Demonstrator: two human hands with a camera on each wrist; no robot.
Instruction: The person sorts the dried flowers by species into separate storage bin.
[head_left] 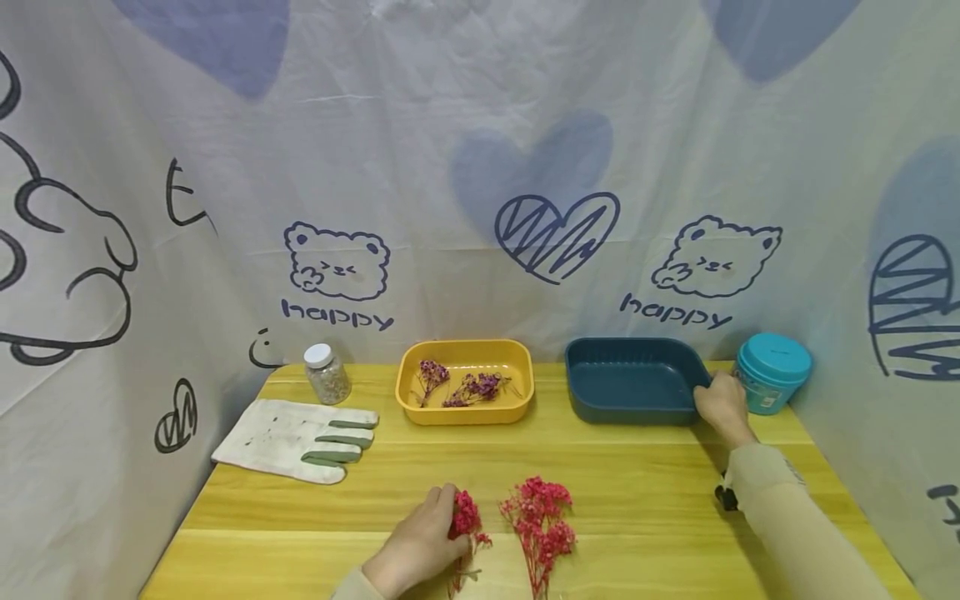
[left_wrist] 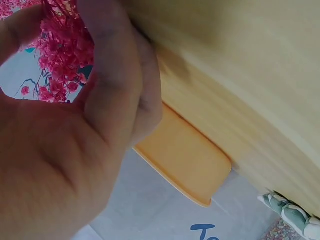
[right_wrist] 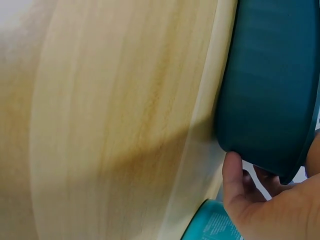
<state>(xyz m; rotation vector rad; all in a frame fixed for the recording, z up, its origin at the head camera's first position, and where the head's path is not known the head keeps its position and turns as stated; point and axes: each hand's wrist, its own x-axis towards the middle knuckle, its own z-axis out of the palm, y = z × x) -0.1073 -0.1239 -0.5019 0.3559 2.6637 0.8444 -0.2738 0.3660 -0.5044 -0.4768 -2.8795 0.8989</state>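
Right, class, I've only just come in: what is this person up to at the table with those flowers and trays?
A person works at a wooden table. The left hand grips a sprig of pink dried flowers near the front edge, with a second pink bunch lying beside it. The right hand holds the right end of the empty dark blue tray, next to a teal jar. The yellow tray holds purple dried flowers.

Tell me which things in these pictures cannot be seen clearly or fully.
- Red sprig: head view, left hand covers its stems.
- Teal jar: label too small in head view, cut off in right wrist view.
- Right hand fingers: hidden behind the blue tray.
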